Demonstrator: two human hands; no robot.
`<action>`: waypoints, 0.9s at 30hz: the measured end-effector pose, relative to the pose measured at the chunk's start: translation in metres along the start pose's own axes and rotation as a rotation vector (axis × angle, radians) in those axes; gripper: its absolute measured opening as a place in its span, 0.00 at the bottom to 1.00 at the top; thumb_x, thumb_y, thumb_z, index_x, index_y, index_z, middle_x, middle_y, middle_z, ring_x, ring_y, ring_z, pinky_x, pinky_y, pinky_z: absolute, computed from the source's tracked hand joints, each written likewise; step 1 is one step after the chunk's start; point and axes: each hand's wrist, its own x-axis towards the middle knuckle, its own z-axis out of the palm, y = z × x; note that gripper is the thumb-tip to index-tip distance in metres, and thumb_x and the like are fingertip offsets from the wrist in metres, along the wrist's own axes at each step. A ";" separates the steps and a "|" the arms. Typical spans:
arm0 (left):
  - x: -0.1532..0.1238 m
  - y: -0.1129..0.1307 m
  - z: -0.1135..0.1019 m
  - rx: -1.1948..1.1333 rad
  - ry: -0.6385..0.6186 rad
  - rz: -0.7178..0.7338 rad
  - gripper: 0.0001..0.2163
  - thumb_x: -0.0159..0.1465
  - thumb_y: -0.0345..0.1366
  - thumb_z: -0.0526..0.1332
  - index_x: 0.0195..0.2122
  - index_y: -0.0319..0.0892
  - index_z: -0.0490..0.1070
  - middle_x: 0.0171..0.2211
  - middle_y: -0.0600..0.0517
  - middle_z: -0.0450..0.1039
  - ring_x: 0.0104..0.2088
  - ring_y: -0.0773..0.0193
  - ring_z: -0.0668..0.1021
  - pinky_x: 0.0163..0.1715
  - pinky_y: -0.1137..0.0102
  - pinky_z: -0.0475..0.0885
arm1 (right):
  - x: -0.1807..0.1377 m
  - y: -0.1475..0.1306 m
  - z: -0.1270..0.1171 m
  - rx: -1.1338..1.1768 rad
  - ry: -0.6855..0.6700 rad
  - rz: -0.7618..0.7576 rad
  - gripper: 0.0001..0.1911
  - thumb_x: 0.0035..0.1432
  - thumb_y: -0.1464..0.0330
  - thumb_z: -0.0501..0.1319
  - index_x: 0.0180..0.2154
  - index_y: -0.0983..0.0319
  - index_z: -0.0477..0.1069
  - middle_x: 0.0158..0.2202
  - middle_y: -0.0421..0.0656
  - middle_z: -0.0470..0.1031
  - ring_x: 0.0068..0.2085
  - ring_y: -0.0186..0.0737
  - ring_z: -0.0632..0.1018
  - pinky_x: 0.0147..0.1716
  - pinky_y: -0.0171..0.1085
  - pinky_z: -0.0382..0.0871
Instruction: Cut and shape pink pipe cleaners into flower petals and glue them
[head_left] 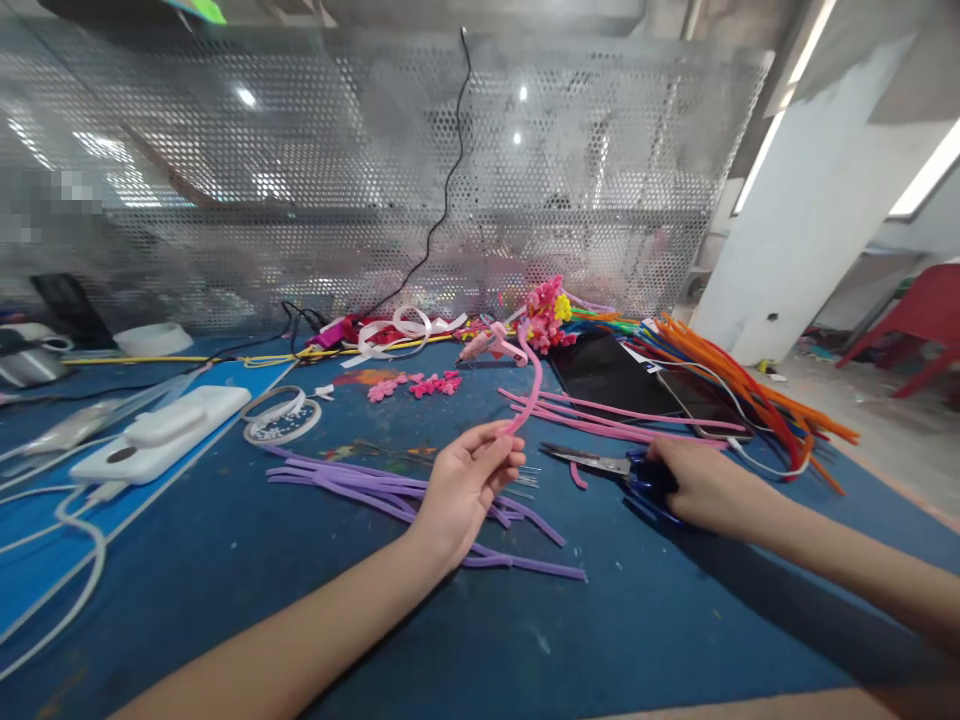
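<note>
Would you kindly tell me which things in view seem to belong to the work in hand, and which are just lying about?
Likely in use:
- pink stem, in the left hand
- scissors, right hand on their handles
- pink stems on the table

Probably just lying about:
- white cable
- black cord
- red chair

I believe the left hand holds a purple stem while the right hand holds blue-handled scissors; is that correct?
Not quite: the head view shows the stem in the left hand is pink. The right hand does hold blue-handled scissors.
</note>
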 end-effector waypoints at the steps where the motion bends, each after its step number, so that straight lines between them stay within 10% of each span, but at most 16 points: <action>1: 0.001 -0.002 -0.003 -0.024 0.012 -0.017 0.08 0.50 0.29 0.66 0.32 0.37 0.71 0.27 0.51 0.75 0.26 0.73 0.75 0.25 0.81 0.71 | 0.004 -0.003 -0.004 -0.017 0.001 0.009 0.12 0.45 0.74 0.52 0.34 0.66 0.68 0.32 0.50 0.73 0.34 0.46 0.73 0.31 0.37 0.61; 8: 0.013 -0.005 -0.014 -0.190 0.070 0.001 0.06 0.51 0.27 0.66 0.29 0.37 0.68 0.27 0.53 0.74 0.27 0.73 0.76 0.28 0.81 0.73 | 0.005 -0.024 -0.021 0.239 0.073 -0.045 0.19 0.53 0.53 0.52 0.32 0.63 0.65 0.31 0.46 0.72 0.30 0.42 0.72 0.27 0.36 0.61; 27: 0.011 -0.006 -0.010 0.008 0.081 -0.037 0.03 0.51 0.28 0.64 0.27 0.34 0.71 0.22 0.53 0.70 0.24 0.72 0.73 0.27 0.78 0.71 | 0.032 -0.080 -0.023 0.375 -0.279 -0.194 0.30 0.54 0.44 0.42 0.23 0.63 0.61 0.19 0.39 0.61 0.20 0.31 0.60 0.19 0.31 0.50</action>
